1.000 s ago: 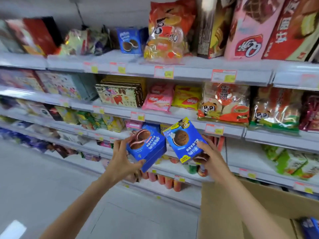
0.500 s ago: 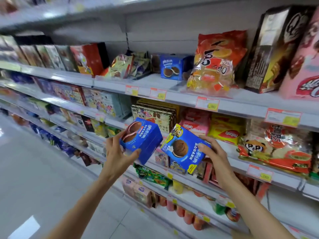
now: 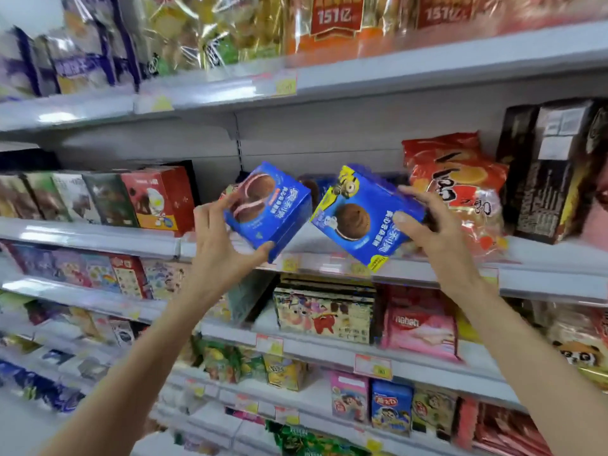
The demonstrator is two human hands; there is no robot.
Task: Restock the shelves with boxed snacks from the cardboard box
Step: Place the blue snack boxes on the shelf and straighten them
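My left hand [image 3: 219, 245] grips a blue snack box with a pink-cream cookie picture [image 3: 268, 210], tilted, in front of the middle shelf [image 3: 98, 236]. My right hand [image 3: 424, 222] grips a second blue snack box with a yellow cartoon figure and a brown cookie [image 3: 360, 213], also tilted. Both boxes hover just before a gap on that shelf, where another blue box [image 3: 314, 187] stands partly hidden behind them. The cardboard box is out of view.
A red-orange snack bag [image 3: 460, 179] leans right of the gap and red boxes [image 3: 158, 195] stand left of it. The shelf above [image 3: 394, 74] carries bagged snacks. Lower shelves hold a patterned biscuit box [image 3: 324, 311], pink wafers [image 3: 419, 327] and small packs.
Both hands have lifted the two blue boxes from chest height up to the middle shelf. My view has swung upward, and the cardboard box has dropped out of sight.
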